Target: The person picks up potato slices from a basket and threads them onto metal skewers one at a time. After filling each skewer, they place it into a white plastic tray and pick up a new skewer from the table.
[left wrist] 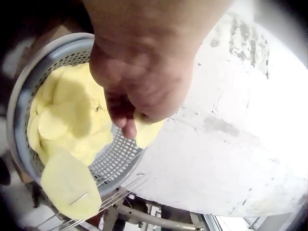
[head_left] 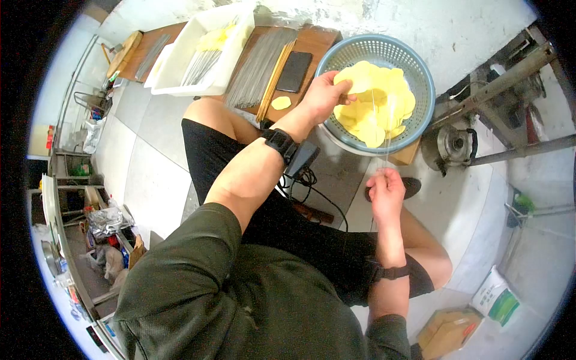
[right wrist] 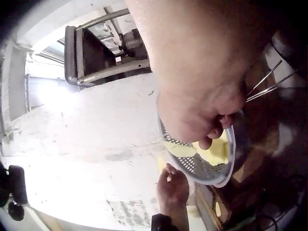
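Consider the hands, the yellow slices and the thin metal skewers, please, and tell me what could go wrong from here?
The skewers held by the right hand reach toward the left hand, so a slip might prick its fingers. The pierced slice could tear where the metal passes through. The slice in the left hand might slip and drop beside the basket.

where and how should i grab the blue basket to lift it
Probably by the rim of the blue basket, one hand coming in from the left and one from the right: it is a round, raised edge around the yellow slices, and no handle shows.
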